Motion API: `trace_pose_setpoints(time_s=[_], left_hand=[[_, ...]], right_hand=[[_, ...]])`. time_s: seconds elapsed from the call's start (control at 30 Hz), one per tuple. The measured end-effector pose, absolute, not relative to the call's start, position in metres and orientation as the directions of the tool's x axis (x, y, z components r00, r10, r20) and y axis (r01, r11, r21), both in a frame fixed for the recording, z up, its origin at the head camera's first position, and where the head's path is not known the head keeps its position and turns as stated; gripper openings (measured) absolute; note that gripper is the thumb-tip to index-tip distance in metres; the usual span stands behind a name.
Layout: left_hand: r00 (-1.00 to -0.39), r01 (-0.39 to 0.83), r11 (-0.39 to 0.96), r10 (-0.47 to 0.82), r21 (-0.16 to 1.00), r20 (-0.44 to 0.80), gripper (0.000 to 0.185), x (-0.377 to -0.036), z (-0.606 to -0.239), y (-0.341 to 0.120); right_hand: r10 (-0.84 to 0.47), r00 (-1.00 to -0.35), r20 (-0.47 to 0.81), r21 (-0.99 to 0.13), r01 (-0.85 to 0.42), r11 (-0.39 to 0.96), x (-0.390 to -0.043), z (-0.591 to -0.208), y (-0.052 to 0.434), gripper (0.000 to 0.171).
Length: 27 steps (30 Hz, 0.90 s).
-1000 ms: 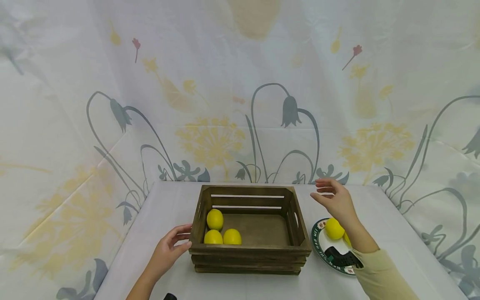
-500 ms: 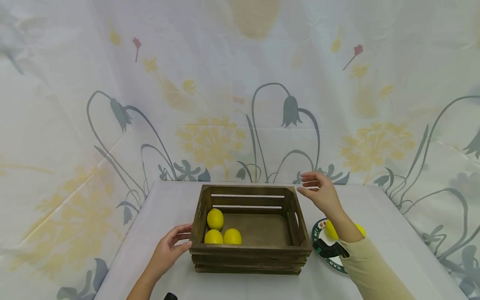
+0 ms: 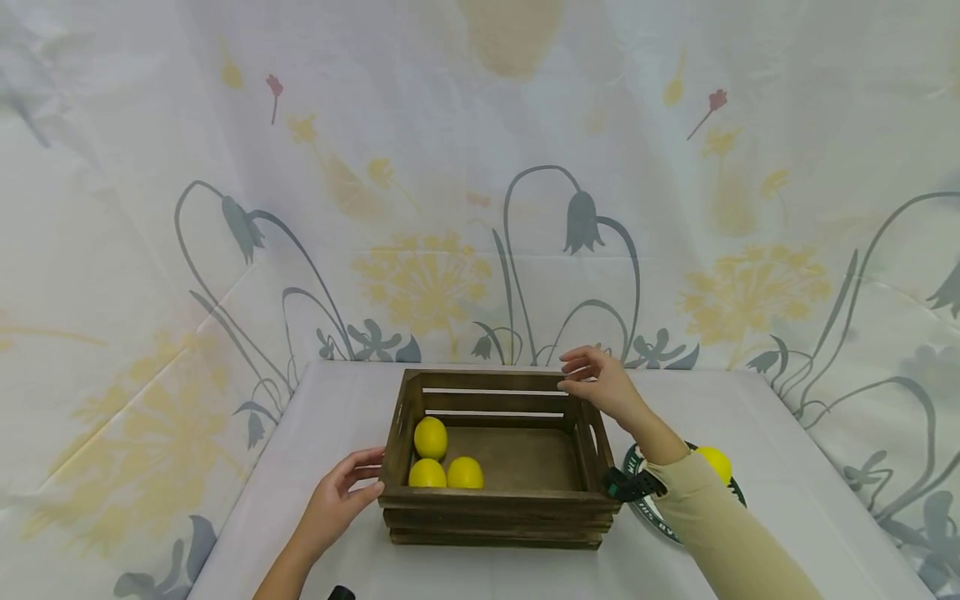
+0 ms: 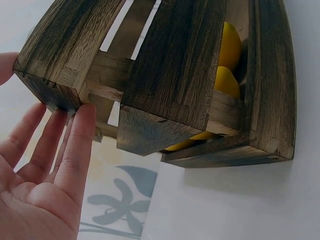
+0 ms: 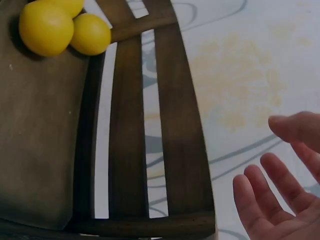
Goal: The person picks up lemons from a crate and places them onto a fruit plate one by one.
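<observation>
A dark brown slatted wooden crate (image 3: 498,500) stands on the table with three yellow lemons (image 3: 431,438) grouped at its left end. My left hand (image 3: 333,496) is at the crate's left side, its fairly straight fingers and thumb touching the upper slat; the left wrist view shows the fingertips (image 4: 82,112) right at the slat's end. Raised over the crate's back right corner, my right hand (image 3: 607,390) has relaxed, slightly bent fingers with nothing between them. In the right wrist view that hand (image 5: 280,200) appears beside the crate's slatted wall (image 5: 182,130), apart from it.
To the right of the crate is a white plate with a dark green lettered rim (image 3: 738,492), bearing a yellow lemon (image 3: 715,463). My right sleeve (image 3: 720,517) covers part of the plate. A flower-printed cloth (image 3: 450,167) hangs behind the white-covered table (image 3: 352,400).
My right hand has moved left, from above the area by the plate to the crate's back right corner, and its sleeve now covers more of the plate. The left hand and crate stay put.
</observation>
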<state>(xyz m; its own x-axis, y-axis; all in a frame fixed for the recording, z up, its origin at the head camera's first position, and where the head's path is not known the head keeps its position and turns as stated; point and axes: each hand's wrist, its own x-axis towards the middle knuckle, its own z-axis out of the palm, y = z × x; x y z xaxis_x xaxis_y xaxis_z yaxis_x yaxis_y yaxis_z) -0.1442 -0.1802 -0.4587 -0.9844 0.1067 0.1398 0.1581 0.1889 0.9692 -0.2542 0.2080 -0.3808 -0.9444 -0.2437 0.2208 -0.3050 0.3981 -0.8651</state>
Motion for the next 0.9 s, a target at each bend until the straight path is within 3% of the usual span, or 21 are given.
trace_pose_setpoints(time_s=[0.33, 0.9], left_hand=[[-0.982, 0.169, 0.189, 0.117, 0.967, 0.149, 0.040, -0.144, -0.458, -0.181], [-0.976, 0.191, 0.160, 0.134, 0.969, 0.170, 0.040, -0.143, -0.458, -0.181]], right_hand=[[-0.410, -0.899, 0.150, -0.874, -0.315, 0.370, -0.270, -0.384, 0.196, 0.039], [-0.680, -0.728, 0.088, -0.854, -0.406, 0.325, -0.292, -0.418, 0.171, 0.035]])
